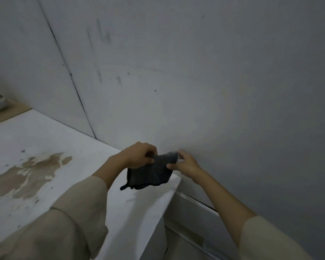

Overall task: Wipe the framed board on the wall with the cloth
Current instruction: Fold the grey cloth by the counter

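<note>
Dark cloth (pixel 152 172) between both hands (pixel 162 159)

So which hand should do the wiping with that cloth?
Probably the left hand: its fingers curl round the cloth, while the right hand only pinches its edge.

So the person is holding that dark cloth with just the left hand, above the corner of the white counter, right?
Not quite: both hands hold it. The head view shows the left hand gripping the dark cloth and the right hand pinching its other edge, above the white counter corner.
</note>
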Tool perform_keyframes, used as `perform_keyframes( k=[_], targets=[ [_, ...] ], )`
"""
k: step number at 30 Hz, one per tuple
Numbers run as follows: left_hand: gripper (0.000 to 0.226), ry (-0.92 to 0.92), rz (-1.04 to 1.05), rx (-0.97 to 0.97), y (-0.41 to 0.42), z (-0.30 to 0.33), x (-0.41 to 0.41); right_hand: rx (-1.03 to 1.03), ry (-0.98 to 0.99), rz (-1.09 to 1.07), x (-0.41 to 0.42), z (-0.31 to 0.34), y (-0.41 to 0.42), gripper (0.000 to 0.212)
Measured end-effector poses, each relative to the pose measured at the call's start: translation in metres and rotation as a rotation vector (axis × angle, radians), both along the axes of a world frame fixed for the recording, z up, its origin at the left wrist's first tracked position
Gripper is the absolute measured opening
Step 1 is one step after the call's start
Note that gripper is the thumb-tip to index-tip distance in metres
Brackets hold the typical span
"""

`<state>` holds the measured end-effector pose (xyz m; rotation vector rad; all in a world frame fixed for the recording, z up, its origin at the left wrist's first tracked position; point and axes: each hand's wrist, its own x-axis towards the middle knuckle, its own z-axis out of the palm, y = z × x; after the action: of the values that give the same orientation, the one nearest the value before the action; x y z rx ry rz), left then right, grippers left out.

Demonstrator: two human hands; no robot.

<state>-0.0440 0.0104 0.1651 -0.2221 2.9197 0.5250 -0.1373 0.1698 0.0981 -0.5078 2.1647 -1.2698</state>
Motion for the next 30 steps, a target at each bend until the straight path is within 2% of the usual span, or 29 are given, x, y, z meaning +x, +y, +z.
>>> perform_keyframes(
  k=[2, 3, 6, 7, 9, 11, 13, 16, 19, 21, 25, 28, 30],
  targets=[
    [0.013, 0.016, -0.034, -0.058, 0.005, 0.031, 0.002, -0.075, -0.082, 0.008, 0.006, 0.019, 0.007, 0.079],
    [0.014, 0.026, -0.04, -0.081, 0.007, 0.045, 0.003, -0.102, -0.096, 0.026, 0.009, 0.029, 0.011, 0.069],
    [0.017, 0.083, -0.011, -0.137, 0.014, 0.082, 0.009, -0.195, 0.0, 0.067, 0.02, 0.064, 0.022, 0.018],
    [0.017, 0.112, 0.01, -0.151, 0.016, 0.094, 0.011, -0.224, 0.068, 0.062, 0.023, 0.078, 0.026, 0.008],
    [0.017, 0.185, 0.062, -0.149, 0.021, 0.12, 0.013, -0.25, 0.239, 0.045, 0.027, 0.108, 0.032, 0.017],
    [0.015, 0.281, 0.134, -0.085, 0.03, 0.147, 0.015, -0.254, 0.433, -0.007, 0.033, 0.141, 0.04, 0.015],
    [0.011, 0.402, 0.227, 0.084, 0.042, 0.17, 0.015, -0.286, 0.615, -0.079, 0.041, 0.173, 0.049, 0.014],
    [0.012, 0.541, 0.343, 0.405, 0.067, 0.195, 0.015, -0.355, 0.739, -0.163, 0.055, 0.21, 0.063, 0.019],
    [0.009, 0.554, 0.428, 0.684, 0.088, 0.207, 0.012, -0.382, 0.771, -0.197, 0.065, 0.224, 0.075, 0.02],
    [0.004, 0.547, 0.486, 0.813, 0.099, 0.211, 0.007, -0.402, 0.704, -0.182, 0.07, 0.225, 0.084, 0.023],
    [0.001, 0.571, 0.517, 0.815, 0.113, 0.209, -0.005, -0.47, 0.406, -0.049, 0.073, 0.219, 0.096, 0.037],
    [0.006, 0.565, 0.517, 0.863, 0.116, 0.205, -0.014, -0.425, 0.465, -0.021, 0.061, 0.214, 0.099, 0.041],
    [0.01, 0.522, 0.486, 0.885, 0.114, 0.199, -0.018, -0.371, 0.535, -0.055, 0.047, 0.21, 0.096, 0.035]
  ],
)
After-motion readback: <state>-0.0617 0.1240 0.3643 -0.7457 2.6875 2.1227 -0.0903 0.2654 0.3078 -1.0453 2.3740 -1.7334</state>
